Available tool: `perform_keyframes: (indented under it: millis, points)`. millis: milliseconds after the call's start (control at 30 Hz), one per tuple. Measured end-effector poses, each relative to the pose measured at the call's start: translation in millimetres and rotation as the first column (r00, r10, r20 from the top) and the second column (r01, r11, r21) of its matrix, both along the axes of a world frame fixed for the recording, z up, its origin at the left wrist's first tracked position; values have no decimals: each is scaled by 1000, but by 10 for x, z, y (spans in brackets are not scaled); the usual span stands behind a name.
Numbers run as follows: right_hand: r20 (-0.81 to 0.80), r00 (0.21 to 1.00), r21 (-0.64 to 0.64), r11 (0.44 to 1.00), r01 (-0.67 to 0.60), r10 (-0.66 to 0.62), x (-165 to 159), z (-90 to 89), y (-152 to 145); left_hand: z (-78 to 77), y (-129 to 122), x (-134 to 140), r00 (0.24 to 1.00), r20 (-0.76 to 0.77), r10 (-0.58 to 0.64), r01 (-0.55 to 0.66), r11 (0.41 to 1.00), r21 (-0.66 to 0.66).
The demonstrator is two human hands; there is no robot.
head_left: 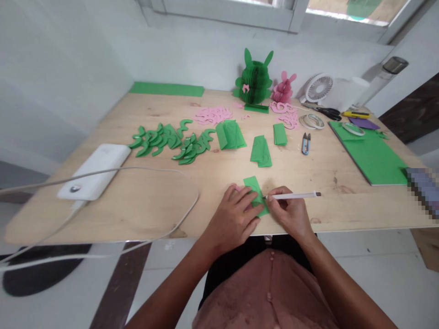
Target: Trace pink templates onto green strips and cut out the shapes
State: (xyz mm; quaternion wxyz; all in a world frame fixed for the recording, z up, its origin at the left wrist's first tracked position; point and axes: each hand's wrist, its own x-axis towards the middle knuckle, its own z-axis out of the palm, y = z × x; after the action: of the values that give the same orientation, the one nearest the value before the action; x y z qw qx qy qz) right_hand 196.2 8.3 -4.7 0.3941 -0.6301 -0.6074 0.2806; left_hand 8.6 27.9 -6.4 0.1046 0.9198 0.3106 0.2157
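Pressing flat rectangular green paper, holding slender pen.

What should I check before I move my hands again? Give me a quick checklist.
1. Green paper held down: ok, the left hand presses on it.
2. Pen in grip: ok, in the right hand, tip toward the paper's edge.
3. Pink piece aligned: cannot tell, the left hand mostly hides it.
4. White cable clear of both hands: ok, it lies off to the left.
5. Green stack beyond the left hand squared up: not ok, its pieces are fanned out.
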Motion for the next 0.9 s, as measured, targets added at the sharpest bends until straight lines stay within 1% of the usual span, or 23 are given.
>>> perform_keyframes:
  millis: [500, 633, 800, 900]
  points:
    - [13, 999, -4, 1000, 29, -29, -9, 26, 5, 5, 6, -3, 1000, -7, -7, 7, 1000, -23]
    - [-29, 999, -11, 999, 40, -40, -21, 41, -3, -3, 6, -5, 1000, -7, -8, 8, 1000, -19]
    - [-86, 989, 0, 993, 117, -117, 0, 32, -19, 7, 4, -3, 1000, -10, -7, 6, 1000, -14]
    - [-114, 985, 5, 991, 133, -132, 25, 7, -24, 11, 1, 1, 1000, -12, -4, 4, 1000, -14]
